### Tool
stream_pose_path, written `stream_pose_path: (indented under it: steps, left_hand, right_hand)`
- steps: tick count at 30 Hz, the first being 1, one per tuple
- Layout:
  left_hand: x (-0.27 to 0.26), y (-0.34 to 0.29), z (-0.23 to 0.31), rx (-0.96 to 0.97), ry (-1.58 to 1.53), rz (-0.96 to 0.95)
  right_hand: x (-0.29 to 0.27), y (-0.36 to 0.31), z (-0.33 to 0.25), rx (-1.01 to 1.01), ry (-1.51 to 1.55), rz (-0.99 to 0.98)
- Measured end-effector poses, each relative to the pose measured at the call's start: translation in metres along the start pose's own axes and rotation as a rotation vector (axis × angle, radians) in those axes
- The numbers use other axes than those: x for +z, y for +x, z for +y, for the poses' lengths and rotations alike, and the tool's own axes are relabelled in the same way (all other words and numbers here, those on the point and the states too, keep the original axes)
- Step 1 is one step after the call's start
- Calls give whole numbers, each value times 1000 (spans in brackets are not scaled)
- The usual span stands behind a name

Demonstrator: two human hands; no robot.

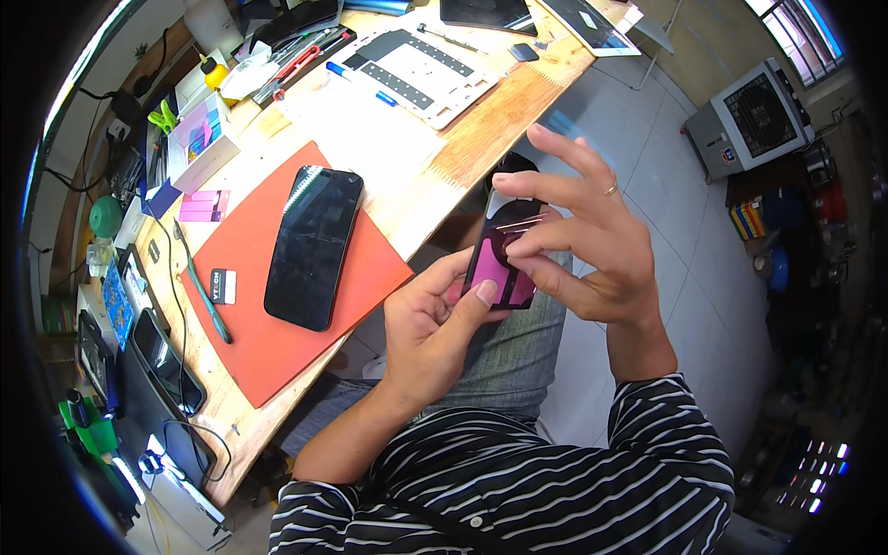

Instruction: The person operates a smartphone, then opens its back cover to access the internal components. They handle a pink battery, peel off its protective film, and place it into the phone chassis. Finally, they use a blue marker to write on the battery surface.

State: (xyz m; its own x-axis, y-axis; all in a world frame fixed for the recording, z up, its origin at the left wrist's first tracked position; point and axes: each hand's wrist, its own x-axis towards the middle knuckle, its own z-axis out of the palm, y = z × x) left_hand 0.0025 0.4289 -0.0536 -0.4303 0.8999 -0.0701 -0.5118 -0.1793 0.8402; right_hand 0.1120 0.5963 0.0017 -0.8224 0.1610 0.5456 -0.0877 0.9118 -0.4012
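Note:
My left hand (430,319) grips a dark, flat panel with shiny pink film (490,268), held tilted over my lap beyond the table's edge. My left thumb presses on its lower face. At the upper part of the panel, my right hand (587,236) has thumb and a finger closed together, while other fingers stay raised. Whatever lies in that pinch is too small to make out; thin light streaks show just above it. On the table, a black smartphone (314,245) lies face up on an orange mat (250,222).
A green-handled tool (205,296) and a small black-and-white card (223,286) lie on the mat. Behind stand a white open box (202,143) and a perforated white tablet-sized plate (416,79). Blue pens (384,98) rest there. An air cooler (749,120) stands on the floor.

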Motion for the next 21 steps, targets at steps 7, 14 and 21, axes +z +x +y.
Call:
stream_pose_path:
  steps: [7,14,21]
  left_hand:
    - [1,4,-2,69,-47,47]
    - [6,5,-2,107,-30,78]
    - [1,4,1,32,-32,72]
  right_hand:
    - [1,-9,-14,13,22,-62]
    - [3,-10,-14,34,38,-27]
    - [7,-8,-5,29,96,34]
